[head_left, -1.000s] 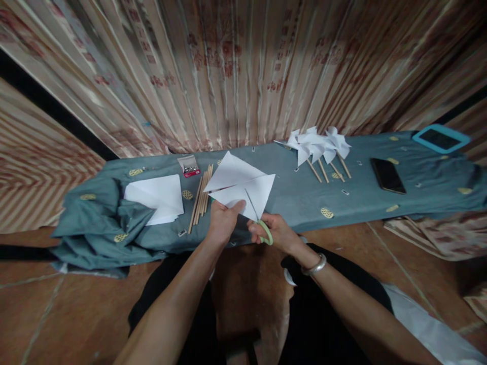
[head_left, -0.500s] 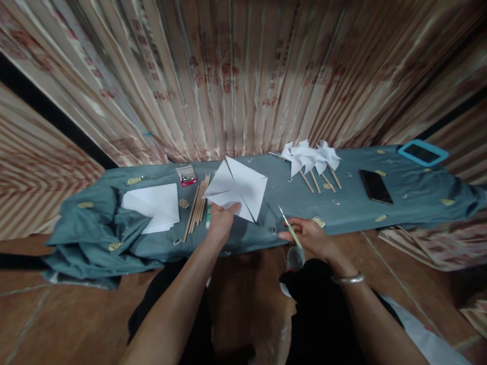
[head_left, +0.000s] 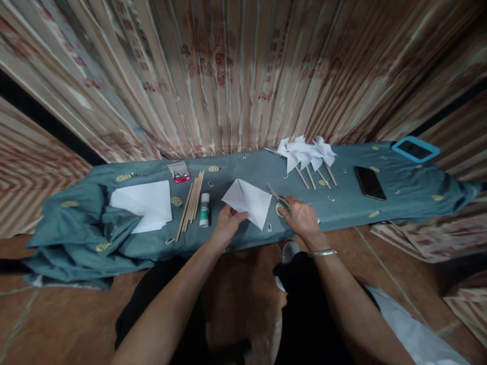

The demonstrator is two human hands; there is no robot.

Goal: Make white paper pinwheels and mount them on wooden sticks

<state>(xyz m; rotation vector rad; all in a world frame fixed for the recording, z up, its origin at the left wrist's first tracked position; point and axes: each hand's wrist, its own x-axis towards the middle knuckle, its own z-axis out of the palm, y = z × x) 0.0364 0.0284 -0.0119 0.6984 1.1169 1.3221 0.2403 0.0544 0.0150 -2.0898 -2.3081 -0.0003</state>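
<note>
My left hand point(head_left: 228, 222) is closed on the near edge of a white square of paper point(head_left: 253, 200), thumb on top. A slit shows near the paper's far corner. To its right my right hand point(head_left: 301, 217) grips scissors point(head_left: 276, 192) with pale green handles, low over the cloth, blades pointing away and left. Whether the scissors rest on the cloth cannot be made out. Left of my left hand a glue stick point(head_left: 204, 210) lies beside several thin wooden sticks point(head_left: 192, 200). Several white paper pinwheels point(head_left: 304, 153) on wooden sticks lie at the back right.
A stack of white paper point(head_left: 146, 203) lies on the left, partly under bunched cloth point(head_left: 76, 223). Behind the sticks sits a small open box point(head_left: 179, 173) of metal pins. A black phone point(head_left: 370, 183) and a blue-framed device point(head_left: 416, 150) lie on the right. A curtain point(head_left: 228, 76) hangs behind.
My left hand has lowered the paper and turned it, uncovering the glue stick. My right hand has moved forward over the cloth with the scissors, palm now turned down.
</note>
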